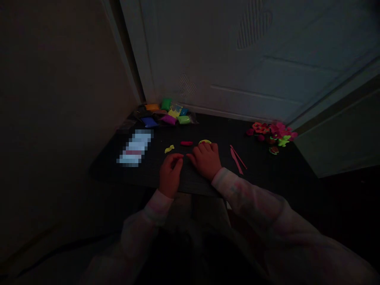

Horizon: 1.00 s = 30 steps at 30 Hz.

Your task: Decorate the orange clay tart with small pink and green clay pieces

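My left hand (170, 175) is closed near the table's front edge, thumb and forefinger tips together. Whether something small sits in that pinch cannot be seen. Palm down, my right hand (208, 161) lies on the tabletop with its thumb stretched toward the left hand. Its fingertips reach the near side of a round yellow clay piece (205, 141) with red on it, which they partly cover. Just beyond the hands is a red clay roll (187, 143). A twisted yellow clay strip (169, 149) lies to its left. Two pink modelling tools (236, 160) rest right of my right hand.
Packets of coloured clay (169, 118) are piled at the back left of the dark table (190, 184). A bright, blurred-out rectangle (135, 147) lies at the left. Red, pink and green clay figures (274, 132) cluster at the right. A white panel (213, 59) stands behind.
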{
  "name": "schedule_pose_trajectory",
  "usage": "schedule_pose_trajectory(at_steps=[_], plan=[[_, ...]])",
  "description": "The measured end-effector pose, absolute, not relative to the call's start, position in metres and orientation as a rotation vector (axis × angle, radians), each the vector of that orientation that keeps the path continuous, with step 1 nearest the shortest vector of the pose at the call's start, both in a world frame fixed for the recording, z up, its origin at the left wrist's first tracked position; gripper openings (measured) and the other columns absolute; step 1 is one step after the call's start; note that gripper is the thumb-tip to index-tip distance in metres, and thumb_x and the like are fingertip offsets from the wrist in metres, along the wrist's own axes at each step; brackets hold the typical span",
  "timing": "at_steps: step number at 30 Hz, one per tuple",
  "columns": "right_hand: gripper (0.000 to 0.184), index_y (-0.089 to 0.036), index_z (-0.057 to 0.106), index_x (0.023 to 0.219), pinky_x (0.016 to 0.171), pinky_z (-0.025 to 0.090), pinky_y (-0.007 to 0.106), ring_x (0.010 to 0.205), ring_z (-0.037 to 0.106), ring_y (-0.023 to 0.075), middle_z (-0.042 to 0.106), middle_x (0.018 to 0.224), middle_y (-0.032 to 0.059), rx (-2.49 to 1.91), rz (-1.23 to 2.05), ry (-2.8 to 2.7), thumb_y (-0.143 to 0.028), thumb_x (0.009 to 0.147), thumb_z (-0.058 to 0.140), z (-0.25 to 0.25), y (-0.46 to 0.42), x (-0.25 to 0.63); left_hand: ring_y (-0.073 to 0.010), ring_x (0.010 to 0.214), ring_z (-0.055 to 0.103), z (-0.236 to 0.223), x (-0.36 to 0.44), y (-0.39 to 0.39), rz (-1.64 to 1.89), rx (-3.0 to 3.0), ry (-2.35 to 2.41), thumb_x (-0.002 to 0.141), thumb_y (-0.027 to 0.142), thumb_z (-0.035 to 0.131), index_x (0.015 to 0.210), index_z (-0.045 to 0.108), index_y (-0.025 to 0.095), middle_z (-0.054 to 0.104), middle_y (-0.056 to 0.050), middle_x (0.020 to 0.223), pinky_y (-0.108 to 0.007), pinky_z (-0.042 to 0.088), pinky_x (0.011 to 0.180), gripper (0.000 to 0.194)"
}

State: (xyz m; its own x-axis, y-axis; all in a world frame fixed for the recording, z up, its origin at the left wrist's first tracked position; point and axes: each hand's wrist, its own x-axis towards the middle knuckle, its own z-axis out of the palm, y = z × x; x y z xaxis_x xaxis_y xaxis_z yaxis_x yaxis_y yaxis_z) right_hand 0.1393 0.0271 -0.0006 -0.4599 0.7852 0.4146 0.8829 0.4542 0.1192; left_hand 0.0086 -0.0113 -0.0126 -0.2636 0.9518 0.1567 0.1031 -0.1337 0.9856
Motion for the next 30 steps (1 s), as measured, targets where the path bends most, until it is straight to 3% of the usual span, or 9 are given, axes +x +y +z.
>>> schedule_pose_trajectory(at_steps=[18, 30], plan=[[0.042, -0.015, 0.056, 0.085, 0.074, 0.023, 0.039, 0.083, 0.042, 0.0239, 0.057, 0.085, 0.0101, -1.432, -0.506, -2.525, -0.045, 0.086, 0.026, 0.002, 0.024, 0.13, -0.0142, 0.079, 0.055, -0.012, 0.008, -0.013, 1.525, 1.204, 1.323, 0.074, 0.02, 0.05, 0.078, 0.056, 0.017, 0.058, -0.001, 0.082, -0.027, 0.043, 0.075, 0.009], [0.036, -0.017, 0.054, 0.079, 0.072, 0.025, 0.037, 0.082, 0.042, 0.0235, 0.055, 0.085, 0.0096, -1.568, -0.338, -2.226, -0.045, 0.084, 0.032, 0.0, 0.027, 0.143, -0.0143, 0.081, 0.056, -0.014, 0.008, -0.013, 1.49, 1.255, 1.389, 0.075, 0.022, 0.049, 0.081, 0.057, 0.017, 0.059, -0.002, 0.085, -0.027, 0.043, 0.076, 0.011]])
